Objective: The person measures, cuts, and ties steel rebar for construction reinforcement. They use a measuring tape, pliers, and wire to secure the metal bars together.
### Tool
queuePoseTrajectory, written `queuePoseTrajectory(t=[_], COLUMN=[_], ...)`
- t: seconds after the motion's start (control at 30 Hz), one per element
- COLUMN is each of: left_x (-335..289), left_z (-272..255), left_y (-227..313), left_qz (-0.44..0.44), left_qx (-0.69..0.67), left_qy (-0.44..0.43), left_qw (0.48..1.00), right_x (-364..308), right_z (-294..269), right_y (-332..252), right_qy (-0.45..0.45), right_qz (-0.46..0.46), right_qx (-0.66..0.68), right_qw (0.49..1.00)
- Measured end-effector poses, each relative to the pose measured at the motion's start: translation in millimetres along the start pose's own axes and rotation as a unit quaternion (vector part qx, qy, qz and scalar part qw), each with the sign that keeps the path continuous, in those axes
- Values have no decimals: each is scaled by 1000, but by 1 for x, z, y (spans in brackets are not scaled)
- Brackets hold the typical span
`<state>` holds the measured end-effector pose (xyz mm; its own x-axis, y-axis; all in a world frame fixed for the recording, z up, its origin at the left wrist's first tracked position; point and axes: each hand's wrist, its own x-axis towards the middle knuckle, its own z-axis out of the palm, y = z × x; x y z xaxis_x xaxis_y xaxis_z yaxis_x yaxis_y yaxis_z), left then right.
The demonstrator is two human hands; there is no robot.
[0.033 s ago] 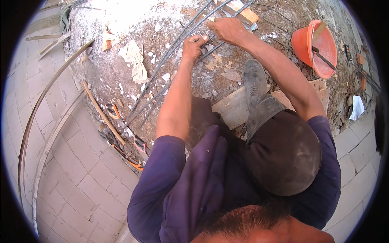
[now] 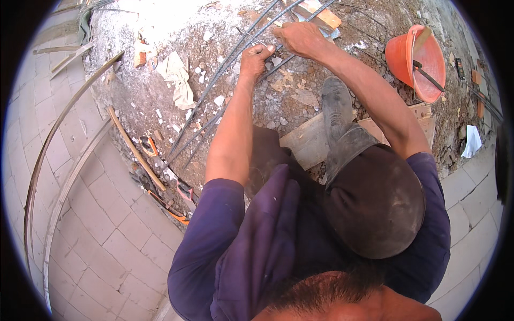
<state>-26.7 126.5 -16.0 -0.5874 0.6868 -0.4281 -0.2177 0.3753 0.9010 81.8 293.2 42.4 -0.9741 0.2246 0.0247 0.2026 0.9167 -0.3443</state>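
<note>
Long ribbed steel reinforcing bars (image 2: 214, 85) run slantwise over the rubble from the lower left to the top. My left hand (image 2: 256, 61) is closed beside them, thumb pressed against the fingers, with a thin bent steel rod (image 2: 249, 36) in its grip. This rod lies across the bars. To the right, my right hand (image 2: 301, 39) is over the bars with its fingers curled in. What it holds is hidden; a small pale tip shows just beyond the fingers.
An orange bucket (image 2: 399, 59) with tools in it lies tipped at the right. A wooden block (image 2: 325, 20) lies beyond my right hand. Boards (image 2: 308, 142) lie by my boot. A wooden stick (image 2: 136, 148), orange-handled tools (image 2: 149, 146) and a cloth (image 2: 181, 80) are at left.
</note>
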Motion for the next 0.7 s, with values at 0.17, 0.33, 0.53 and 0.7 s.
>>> queuePoseTrajectory(t=[0.17,0.33,0.53,0.7], left_x=[7,9,14,20], left_z=[-11,-11,-9,-17], left_y=[-9,-12,-19,-33], left_qz=[5,-11,17,43], left_qx=[-2,-54,-48,-45], left_qy=[-11,1,2,4], left_qw=[1000,998,999,998], right_x=[-7,-27,-30,-27], right_z=[1,12,13,2], right_y=[-8,-10,-4,-5], right_qy=[9,2,34,22], right_qz=[14,37,18,10], right_qx=[21,78,58,37], right_qw=[1000,996,998,999])
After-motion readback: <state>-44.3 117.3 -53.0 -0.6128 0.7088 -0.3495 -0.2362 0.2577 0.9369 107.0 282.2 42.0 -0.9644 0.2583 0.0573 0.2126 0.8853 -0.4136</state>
